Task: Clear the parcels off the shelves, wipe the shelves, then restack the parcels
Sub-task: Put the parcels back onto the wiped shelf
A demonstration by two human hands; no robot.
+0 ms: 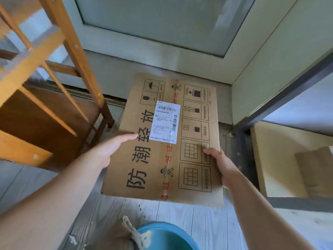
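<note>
Far left: wooden rack (pixel 54 56), orange-brown slatted frame, tilted across my view and blurred; its dark feet stand on the floor just left of the parcel.

Lower left: my left hand (pixel 106 150), forearm coming up from the bottom left corner. Palm lies against the parcel's left edge, thumb straight and flat on the top face, pointing at the label. The other fingers are hidden under the box, so I cannot tell how they lie.

Centre: cardboard parcel (pixel 167 141), flat brown box, held between both my hands above the floor and in front of the door. Large black printed characters run along its left half, a column of handling symbols along its right half, and a taped seam with red marks down the middle. White shipping label (pixel 164 121) with barcodes is stuck on the top face, near the middle and towards the far end.

Behind it: pale door (pixel 162 33) with a frosted pane.

Bottom centre: blue basin (pixel 167 235) on the grey plank floor (pixel 207 224), with a grey rag (pixel 137 233) over its left rim.

Right of centre: my right hand (pixel 221 166) grips the parcel's right edge, thumb on top, remaining fingers wrapped underneath.

Far right: dark metal shelf unit (pixel 288 94); on its lower pale board stands a second cardboard box (pixel 315 170), blurred.
</note>
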